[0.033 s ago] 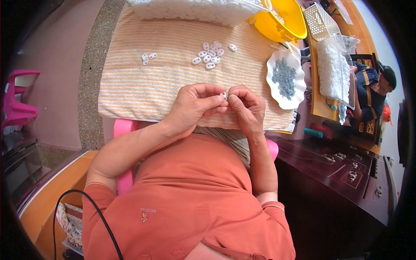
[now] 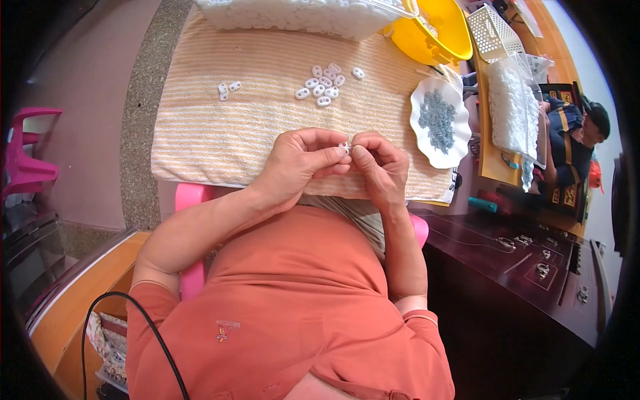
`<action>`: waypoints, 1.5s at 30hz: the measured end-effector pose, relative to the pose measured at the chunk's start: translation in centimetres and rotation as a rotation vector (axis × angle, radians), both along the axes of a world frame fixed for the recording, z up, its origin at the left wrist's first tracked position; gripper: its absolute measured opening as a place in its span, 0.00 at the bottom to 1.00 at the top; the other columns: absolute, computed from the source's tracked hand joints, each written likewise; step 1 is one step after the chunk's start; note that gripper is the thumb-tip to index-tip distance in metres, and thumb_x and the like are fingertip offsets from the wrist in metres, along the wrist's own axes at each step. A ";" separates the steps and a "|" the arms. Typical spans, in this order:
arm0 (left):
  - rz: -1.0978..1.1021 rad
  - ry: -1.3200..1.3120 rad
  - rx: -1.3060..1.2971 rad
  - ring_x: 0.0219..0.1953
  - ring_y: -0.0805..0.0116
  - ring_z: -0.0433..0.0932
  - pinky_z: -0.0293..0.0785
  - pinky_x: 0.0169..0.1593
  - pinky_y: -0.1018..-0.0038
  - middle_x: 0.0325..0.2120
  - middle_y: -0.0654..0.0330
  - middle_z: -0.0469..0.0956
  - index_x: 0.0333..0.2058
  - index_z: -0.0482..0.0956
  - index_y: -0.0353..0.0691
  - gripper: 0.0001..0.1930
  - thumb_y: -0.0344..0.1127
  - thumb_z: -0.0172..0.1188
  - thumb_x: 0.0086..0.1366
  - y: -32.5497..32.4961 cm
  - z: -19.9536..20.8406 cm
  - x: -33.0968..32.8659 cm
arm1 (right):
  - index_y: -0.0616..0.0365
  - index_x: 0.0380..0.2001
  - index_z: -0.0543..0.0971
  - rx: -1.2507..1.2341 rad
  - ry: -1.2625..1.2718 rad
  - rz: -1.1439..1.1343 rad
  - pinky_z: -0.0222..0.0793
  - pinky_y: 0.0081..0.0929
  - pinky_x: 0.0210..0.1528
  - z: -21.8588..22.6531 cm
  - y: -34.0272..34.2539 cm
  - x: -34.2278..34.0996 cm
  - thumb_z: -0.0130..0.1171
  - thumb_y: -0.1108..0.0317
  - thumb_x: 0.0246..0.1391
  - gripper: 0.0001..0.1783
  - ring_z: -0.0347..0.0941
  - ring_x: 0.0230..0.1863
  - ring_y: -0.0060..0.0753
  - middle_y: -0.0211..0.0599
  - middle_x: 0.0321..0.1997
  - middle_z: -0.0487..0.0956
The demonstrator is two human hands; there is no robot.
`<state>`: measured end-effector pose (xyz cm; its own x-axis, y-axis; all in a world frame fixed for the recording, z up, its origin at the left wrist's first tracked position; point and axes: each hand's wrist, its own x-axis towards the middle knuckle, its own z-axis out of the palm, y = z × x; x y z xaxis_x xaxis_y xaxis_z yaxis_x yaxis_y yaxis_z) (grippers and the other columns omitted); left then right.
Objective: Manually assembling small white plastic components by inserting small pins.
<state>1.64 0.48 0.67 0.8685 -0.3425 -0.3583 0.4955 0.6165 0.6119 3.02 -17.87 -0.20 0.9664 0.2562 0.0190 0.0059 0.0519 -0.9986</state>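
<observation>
Over the near edge of the striped cloth, my left hand (image 2: 297,160) pinches a small white plastic piece (image 2: 345,148) between thumb and fingers. My right hand (image 2: 381,163) meets it from the right, thumb and forefinger pressed together at the piece's edge; whatever they grip is too small to make out. Beyond my hands lies a loose group of white oval two-holed pieces (image 2: 323,84), with one piece (image 2: 358,73) apart to its right. Farther left sit a few joined-looking white pieces (image 2: 229,89). A white wavy-rimmed dish (image 2: 453,154) at the right holds many small greyish translucent parts (image 2: 437,121).
A clear bin (image 2: 300,19) full of white pieces stands at the cloth's far edge, beside a yellow basin (image 2: 437,43). To the right are a white perforated basket (image 2: 493,33), another filled clear container (image 2: 513,107) and a seated person (image 2: 573,133). A pink stool (image 2: 30,157) stands left.
</observation>
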 end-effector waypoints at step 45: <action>0.003 -0.110 0.099 0.33 0.74 0.79 0.78 0.40 0.79 0.33 0.58 0.80 0.41 0.77 0.30 0.10 0.25 0.60 0.61 -0.5 -0.5 -0.4 | 0.64 0.31 0.78 -0.069 -0.035 0.054 0.67 0.14 0.37 0.2 -0.1 -0.1 0.58 0.74 0.58 0.04 0.70 0.34 0.14 0.28 0.33 0.77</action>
